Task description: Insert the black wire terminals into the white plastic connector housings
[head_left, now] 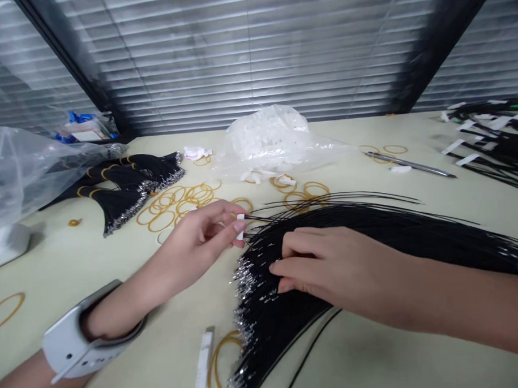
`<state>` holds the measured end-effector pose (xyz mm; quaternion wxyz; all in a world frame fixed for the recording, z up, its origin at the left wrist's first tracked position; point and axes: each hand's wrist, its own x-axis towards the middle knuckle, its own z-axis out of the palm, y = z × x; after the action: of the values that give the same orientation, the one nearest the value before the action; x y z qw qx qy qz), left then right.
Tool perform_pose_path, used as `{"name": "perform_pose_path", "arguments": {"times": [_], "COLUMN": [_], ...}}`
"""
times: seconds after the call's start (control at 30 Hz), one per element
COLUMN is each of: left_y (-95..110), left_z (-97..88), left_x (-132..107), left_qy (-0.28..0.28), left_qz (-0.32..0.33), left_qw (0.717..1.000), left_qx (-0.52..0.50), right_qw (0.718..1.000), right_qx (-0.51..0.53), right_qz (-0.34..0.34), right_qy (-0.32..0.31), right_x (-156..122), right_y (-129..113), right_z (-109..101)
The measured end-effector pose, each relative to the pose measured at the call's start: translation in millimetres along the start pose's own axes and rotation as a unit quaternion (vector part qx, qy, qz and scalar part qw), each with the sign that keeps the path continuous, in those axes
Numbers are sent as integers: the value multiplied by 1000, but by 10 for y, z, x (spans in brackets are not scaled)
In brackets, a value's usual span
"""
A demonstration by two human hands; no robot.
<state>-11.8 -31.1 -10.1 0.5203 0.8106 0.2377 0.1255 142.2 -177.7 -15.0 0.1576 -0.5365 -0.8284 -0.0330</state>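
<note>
A large fan of thin black wires (329, 254) with crimped silver terminals at their ends lies across the pale table (57, 269). My left hand (197, 247) pinches a small white plastic tag (241, 226) at its fingertips, with a few wire ends running through or behind it. My right hand (325, 265) lies curled on the wire bundle, its fingers pressed in among the wires. A white wrist strap (92, 335) circles my left wrist.
Loose rubber bands (174, 202) lie scattered around. Bundled black wires with silver ends (131, 187) are at the left, and tagged bundles (490, 140) at the right. There are plastic bags (269, 137) (16, 174), a metal pen (411, 165), and a white tag strip (204, 360).
</note>
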Motion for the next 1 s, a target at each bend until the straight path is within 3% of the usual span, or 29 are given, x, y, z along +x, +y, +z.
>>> {"name": "perform_pose_path", "arguments": {"times": [0.2, 0.47, 0.73, 1.0], "left_y": [-45, -20, -35, 15], "left_z": [-14, -26, -5, 18], "left_x": [4, -37, 4, -9], "left_qy": [7, -35, -31, -24], "left_qz": [-104, -128, -98, -18], "left_qw": [978, 971, 983, 999], "left_qx": [-183, -201, -155, -43], "right_qw": [993, 998, 969, 926], "right_qx": [56, 41, 141, 265], "right_qz": [87, 56, 186, 268], "right_qy": [-63, -4, 78, 39], "right_x": [21, 24, 82, 91], "right_y": [-4, 0, 7, 7], "right_z": [10, 52, -22, -134]}}
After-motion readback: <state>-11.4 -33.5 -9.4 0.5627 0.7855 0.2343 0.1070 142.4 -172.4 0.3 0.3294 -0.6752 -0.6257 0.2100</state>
